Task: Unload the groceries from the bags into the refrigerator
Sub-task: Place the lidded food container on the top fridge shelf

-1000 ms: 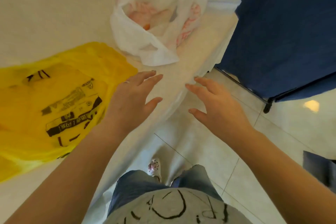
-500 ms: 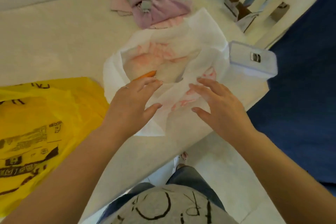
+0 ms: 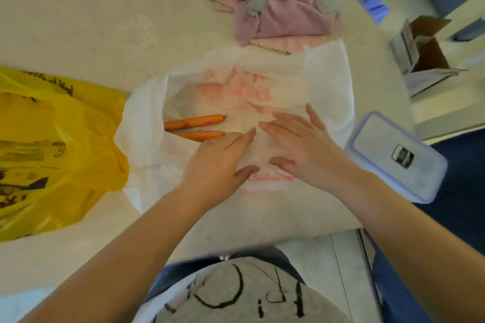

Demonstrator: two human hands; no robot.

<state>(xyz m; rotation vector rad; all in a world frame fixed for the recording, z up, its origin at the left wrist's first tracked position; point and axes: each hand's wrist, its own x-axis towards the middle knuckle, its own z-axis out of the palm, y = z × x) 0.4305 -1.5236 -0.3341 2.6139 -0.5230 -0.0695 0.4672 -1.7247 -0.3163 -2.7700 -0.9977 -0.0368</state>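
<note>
Two carrots (image 3: 195, 121) lie side by side inside the white bag (image 3: 325, 81), at centre frame, their tips pointing right. The white bag stands open on the pale desk (image 3: 91, 21); faded pink print shows on its inner wall and front, not legible. No other contents can be made out in it. The left hand (image 3: 217, 165) sits over the bag's near rim, fingers straight and together, fingertips just beside the lower carrot, holding nothing. The right hand (image 3: 301, 144) is spread flat over the bag's mouth, fingers extended, holding nothing; whether either hand touches the plastic cannot be told. At left of frame a yellow bag (image 3: 52, 144) lies slumped on the desk with dark print, unreadable; its contents are hidden. At right, near the desk edge, a clear lidded container (image 3: 393, 157) with blue trim carries a small dark label, too small to read. At upper centre, behind the white bag, lies a heap of pink and grey cloths (image 3: 278, 13). An open cardboard box (image 3: 425, 50) stands at upper right, beyond the desk.
</note>
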